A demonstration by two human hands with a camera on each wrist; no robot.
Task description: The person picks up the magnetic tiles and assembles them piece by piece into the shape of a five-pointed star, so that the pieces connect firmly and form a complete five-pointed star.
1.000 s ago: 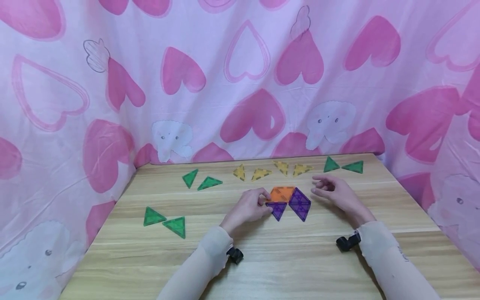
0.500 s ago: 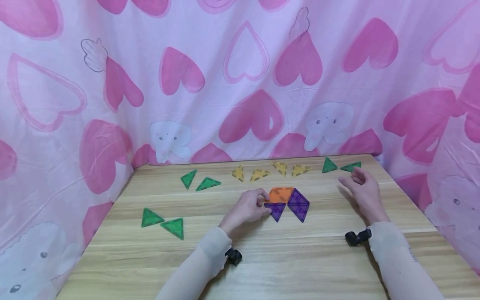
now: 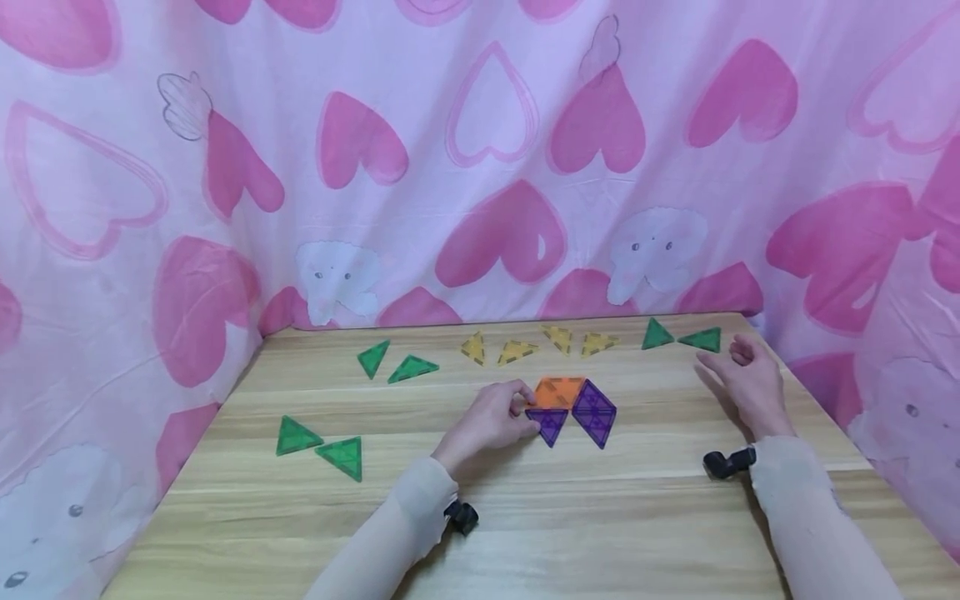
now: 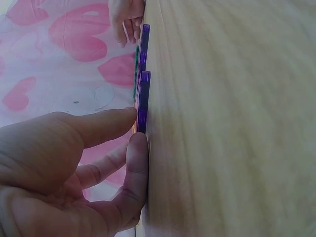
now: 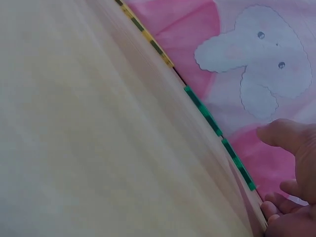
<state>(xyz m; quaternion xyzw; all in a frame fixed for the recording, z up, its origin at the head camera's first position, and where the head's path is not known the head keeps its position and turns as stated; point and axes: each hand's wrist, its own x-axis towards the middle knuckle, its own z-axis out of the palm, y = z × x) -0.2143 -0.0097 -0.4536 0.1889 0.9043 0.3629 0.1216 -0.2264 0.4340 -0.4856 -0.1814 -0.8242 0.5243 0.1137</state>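
My left hand (image 3: 489,418) stays at the left side of a small tile group in the head view, its fingers bent. Thumb and fingers hold the left corner of a purple triangular tile (image 3: 551,425); the wrist view shows them at the end of this purple tile (image 4: 143,101). Directly behind it lies an orange tile shape (image 3: 559,392), and a purple diamond (image 3: 595,414) adjoins on the right. My right hand (image 3: 754,385) hovers at the far right with loosely bent fingers, holding nothing. Nearest to it is a green triangular tile (image 3: 702,339), with another green triangle (image 3: 657,333) beside it.
Several yellow triangular tiles (image 3: 517,352) lie along the back of the wooden table (image 3: 570,533). Green triangles lie in pairs at the back left (image 3: 413,368) and left (image 3: 342,457). A pink heart-patterned curtain (image 3: 420,233) hangs behind and at both sides.
My right hand has moved away from beside the purple diamond, rightward to near the right-hand green triangle. My left hand has kept its place at the tile group.
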